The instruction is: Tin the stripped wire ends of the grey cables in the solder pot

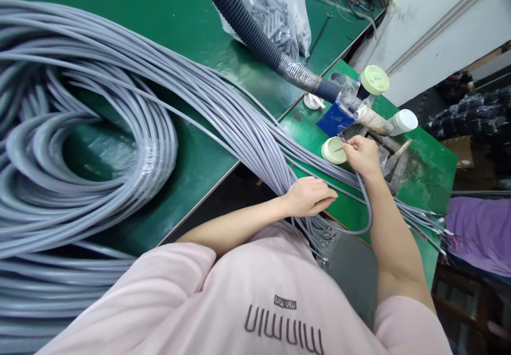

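Note:
My right hand pinches one grey cable near its end, where thin dark and reddish wires stick out. Those wires are at the mouth of a small pale round tub. From there the cable curves down and back towards my left hand. Fingers together and curled, my left hand lies over the thick bundle of grey cables; its grip on them is partly hidden by the hand itself. Below it, several stripped cable ends hang at the table edge.
Large grey cable coils cover the left of the green table. A ribbed black hose arches over it beside a plastic bag. Behind my right hand are a blue box and a white-lidded jar. A person's purple sleeve shows at right.

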### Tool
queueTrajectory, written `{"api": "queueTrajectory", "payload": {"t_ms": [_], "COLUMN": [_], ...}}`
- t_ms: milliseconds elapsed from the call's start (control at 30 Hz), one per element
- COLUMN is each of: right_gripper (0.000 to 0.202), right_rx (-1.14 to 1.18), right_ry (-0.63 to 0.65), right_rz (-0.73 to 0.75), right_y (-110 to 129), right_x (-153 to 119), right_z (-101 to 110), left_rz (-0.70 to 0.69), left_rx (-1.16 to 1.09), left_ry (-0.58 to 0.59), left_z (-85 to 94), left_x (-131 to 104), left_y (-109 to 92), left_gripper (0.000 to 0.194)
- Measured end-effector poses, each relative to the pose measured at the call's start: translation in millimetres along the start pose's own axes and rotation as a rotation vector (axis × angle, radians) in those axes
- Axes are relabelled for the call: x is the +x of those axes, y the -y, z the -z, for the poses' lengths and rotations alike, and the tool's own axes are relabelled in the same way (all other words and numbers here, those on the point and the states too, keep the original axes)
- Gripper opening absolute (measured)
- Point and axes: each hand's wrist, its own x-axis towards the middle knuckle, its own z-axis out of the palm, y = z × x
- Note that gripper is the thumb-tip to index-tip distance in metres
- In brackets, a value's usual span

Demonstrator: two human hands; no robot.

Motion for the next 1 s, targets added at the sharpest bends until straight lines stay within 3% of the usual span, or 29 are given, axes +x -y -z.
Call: {"api": "queueTrajectory", "payload": {"t_ms": [167,333,567,1000], "right_gripper": [0.015,0.015,0.016,0.017], "right_rx": [0.173,0.201,0.115,0.077], "right_ry": [-0.124,-0.277,-0.337,-0.342], "right_rz": [-0.118,-0.246,-0.363,-0.39], "right_y": [-18.7,-65.4,-118.5,-136.3], "right_x": [-8.7,-13.8,-11.0,-10.8], "right_z": [31.0,48.7,40.4,32.4], "left_rz": [-0.034,-0.007,-0.058,-0.108], "left_rx": [-0.006,-0.003,0.069,0.093], "left_ry": [-0.03,0.008,-0.009,-0.078], "left_z": [-1.0,-0.7,-0.7,-2.0], "left_x": [-0.9,-0.7,-1.4,-1.4], "left_y": [1.3,0.5,-0.4,-0.2], "left_gripper": [0.025,0.027,0.024,0.016]}}
